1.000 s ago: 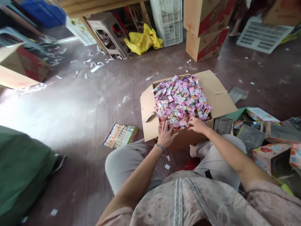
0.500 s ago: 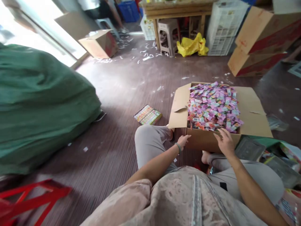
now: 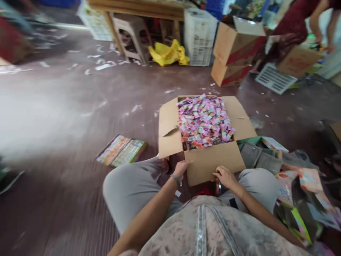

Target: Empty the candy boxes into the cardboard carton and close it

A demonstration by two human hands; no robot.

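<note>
In front of my crossed legs stands an open cardboard box [image 3: 170, 140], heaped to the rim with small pink and purple wrapped packets [image 3: 205, 121]. Its near flap [image 3: 214, 161] slants out toward me. At that flap's left edge, my left hand [image 3: 181, 170] is closed with its fingertips lapping onto the cardboard. My right hand [image 3: 226, 176] pinches the flap's near edge, right of its middle, with fingers curled. A flat display box [image 3: 121, 151] with colourful rows lies on the floor beyond my left knee.
To my right sits a pile of packaging and dark trays [image 3: 262, 160]. Farther off are stacked cartons [image 3: 230, 53], a white crate [image 3: 200, 37], a yellow bag [image 3: 169, 53], a stool [image 3: 133, 37] and a wooden table [image 3: 141, 9]. Another person's hands [image 3: 317, 32] show at upper right. Paper scraps litter the floor.
My view has turned right. The near flap now slopes out toward me. My right hand has come down from the packets to the flap's edge; my left hand has closed at its left side.
</note>
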